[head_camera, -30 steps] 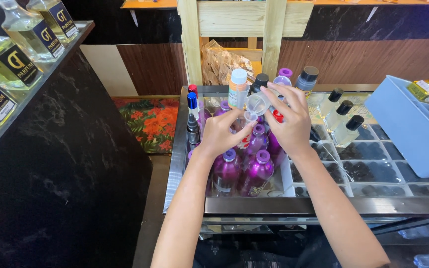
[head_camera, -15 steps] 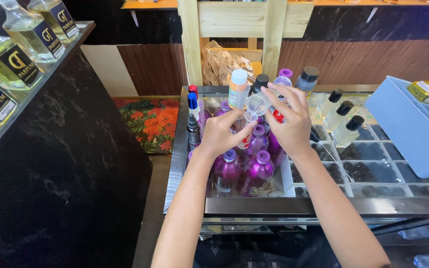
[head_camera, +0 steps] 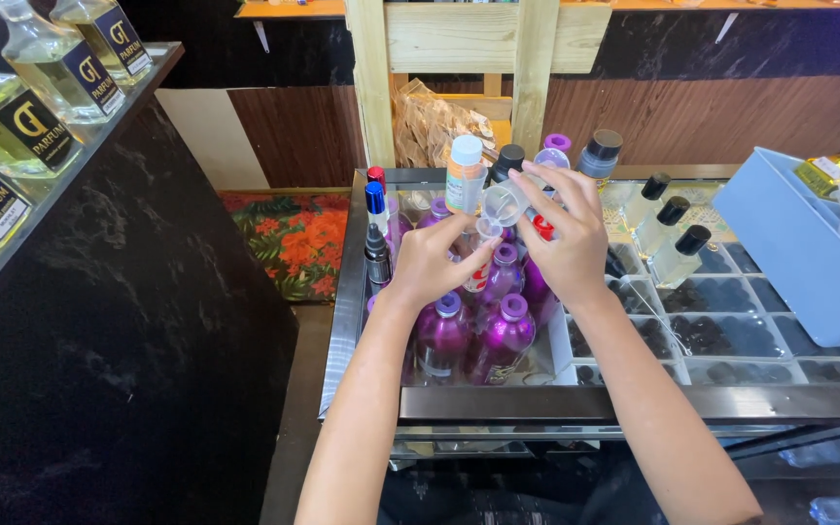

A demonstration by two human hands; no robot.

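Both hands raised over a metal tray (head_camera: 357,292) crowded with purple bottles (head_camera: 501,335): right hand (head_camera: 566,238) tilting a small clear cup (head_camera: 504,202), left hand (head_camera: 430,262) pinching something small just beneath it. Blue bin (head_camera: 799,262) at the counter's right edge.

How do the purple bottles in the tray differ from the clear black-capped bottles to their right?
The purple bottles are opaque, metallic purple with purple caps; the clear black-capped bottles are see-through with dark caps. The purple ones stand crowded right below the left hand and right hand; the clear ones stand apart from both hands, on the glass counter. Both groups stand upright and capped.
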